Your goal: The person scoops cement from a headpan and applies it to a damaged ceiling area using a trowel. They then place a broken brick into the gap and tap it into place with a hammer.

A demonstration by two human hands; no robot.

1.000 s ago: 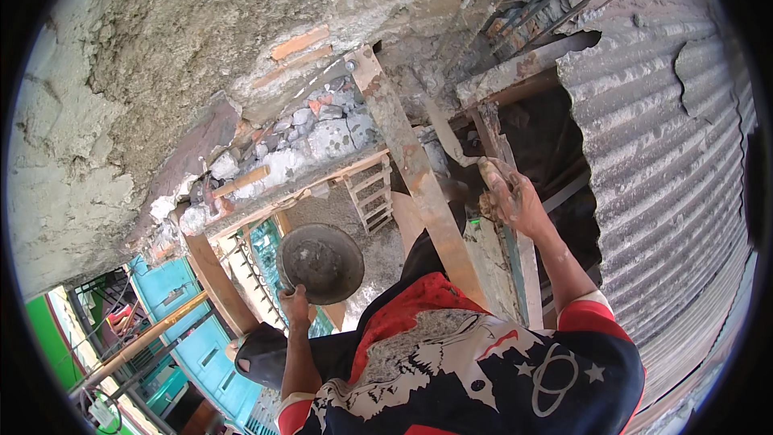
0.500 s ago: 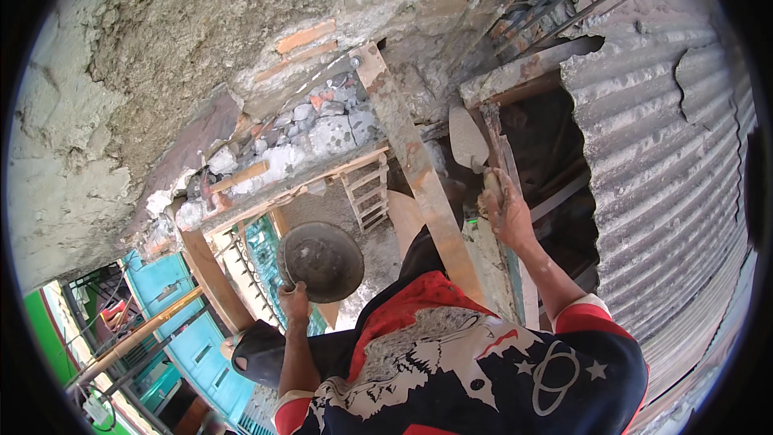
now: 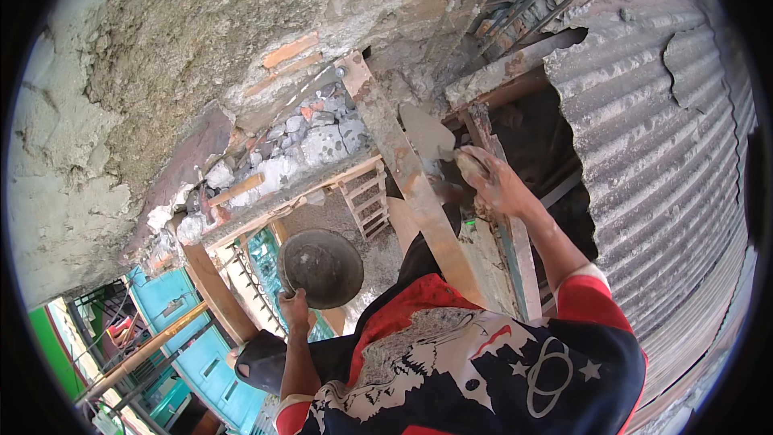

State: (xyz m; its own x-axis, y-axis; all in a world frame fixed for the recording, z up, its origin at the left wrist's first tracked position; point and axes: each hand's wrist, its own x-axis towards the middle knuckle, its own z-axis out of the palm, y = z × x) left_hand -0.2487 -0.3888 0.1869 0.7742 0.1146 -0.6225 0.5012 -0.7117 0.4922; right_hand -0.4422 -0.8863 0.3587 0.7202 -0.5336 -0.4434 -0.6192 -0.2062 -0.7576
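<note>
My right hand (image 3: 493,181) is closed around a trowel (image 3: 428,134), its blade up by the rough grey wall (image 3: 161,40). My left hand (image 3: 293,306) grips the rim of a round mortar pan (image 3: 322,267). Wavy metal sheet (image 3: 668,137) stands on the right, wooden planks (image 3: 411,185) below.

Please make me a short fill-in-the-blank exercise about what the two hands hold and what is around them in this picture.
1. The left hand holds a round metal ____ by its rim.
2. The right hand holds a ____ with a pointed flat blade, raised near the wooden plank.
3. To the right of the right hand stands a grey ____ metal sheet.
4. The rough wall above is coated with grey ____.

Missing words: pan; trowel; corrugated; mortar
</note>
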